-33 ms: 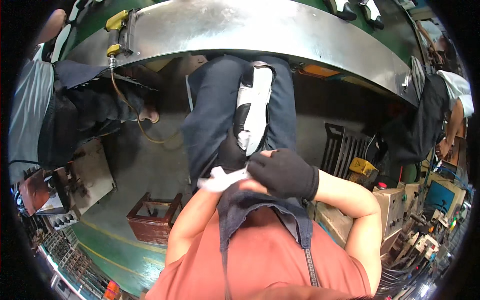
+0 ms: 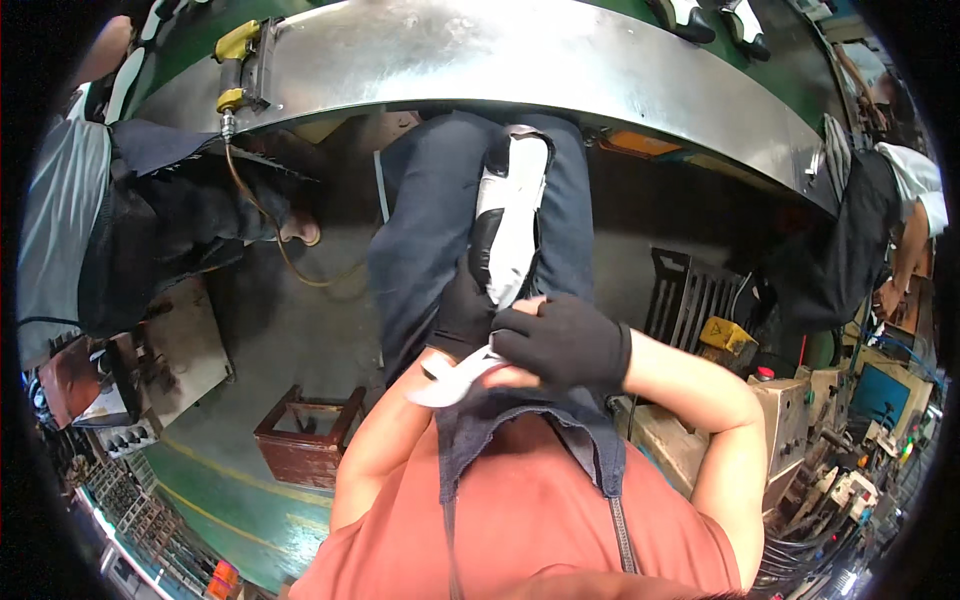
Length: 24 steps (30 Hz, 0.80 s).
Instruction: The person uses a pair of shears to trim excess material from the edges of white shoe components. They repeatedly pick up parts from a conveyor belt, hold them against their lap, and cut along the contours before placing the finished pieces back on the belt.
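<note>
A white and black shoe (image 2: 515, 215) lies lengthwise between my thighs, a long white face turned up. My left hand (image 2: 464, 312), in a black fingerless glove, is closed round its near end; the fingers are partly hidden. Against that same end works my right hand (image 2: 560, 340), gloved alike, with its fingers curled. A pale, curved piece with a forked end (image 2: 450, 383) sticks out leftward from the right fist, over my left wrist. Its exact kind is not clear.
A metal bench (image 2: 480, 50) curves across the front, with a yellow air tool (image 2: 233, 65) and its hose at left. Seated co-workers (image 2: 140, 200) flank me. A wooden stool (image 2: 308, 436) stands left behind, a dark slatted crate (image 2: 690, 300) at right, machinery (image 2: 790, 420) beyond.
The pale forked piece has tilted and shifted slightly down and right, and looks less blurred. My right hand has moved slightly left; the shoe has barely shifted.
</note>
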Tool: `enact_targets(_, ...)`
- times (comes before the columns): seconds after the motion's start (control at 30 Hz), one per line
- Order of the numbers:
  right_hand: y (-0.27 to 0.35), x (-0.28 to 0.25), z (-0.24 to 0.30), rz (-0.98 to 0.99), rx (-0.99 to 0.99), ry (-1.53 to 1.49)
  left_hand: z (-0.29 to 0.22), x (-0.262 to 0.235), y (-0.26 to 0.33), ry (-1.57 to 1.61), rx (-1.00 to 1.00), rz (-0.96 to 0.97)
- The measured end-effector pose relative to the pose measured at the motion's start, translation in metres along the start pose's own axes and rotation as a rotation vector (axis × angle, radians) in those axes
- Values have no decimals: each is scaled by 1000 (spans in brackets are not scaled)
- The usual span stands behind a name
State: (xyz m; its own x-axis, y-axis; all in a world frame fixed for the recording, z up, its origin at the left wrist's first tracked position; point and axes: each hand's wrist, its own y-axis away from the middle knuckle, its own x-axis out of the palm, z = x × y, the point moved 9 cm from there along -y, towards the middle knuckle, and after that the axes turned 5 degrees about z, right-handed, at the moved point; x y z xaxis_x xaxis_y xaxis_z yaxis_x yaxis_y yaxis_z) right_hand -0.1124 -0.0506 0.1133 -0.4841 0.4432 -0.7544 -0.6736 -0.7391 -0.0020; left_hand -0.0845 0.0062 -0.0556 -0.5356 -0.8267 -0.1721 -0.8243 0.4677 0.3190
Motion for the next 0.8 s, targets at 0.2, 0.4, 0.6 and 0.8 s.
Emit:
enact_targets(0.2,109,37,-114,-2,531,-99,-21,-17,14,-181,285,79)
enact_targets(0.4,176,-15,-84,-73,894,-262,-157,-137,19,97,245,64)
enact_targets(0.6,149,30,-93,-281,895,-802,-36,-5,-41,-421,260,-84)
enact_targets(0.8,94,40,-133,231,703,-455,17,-13,-30,160,30,124)
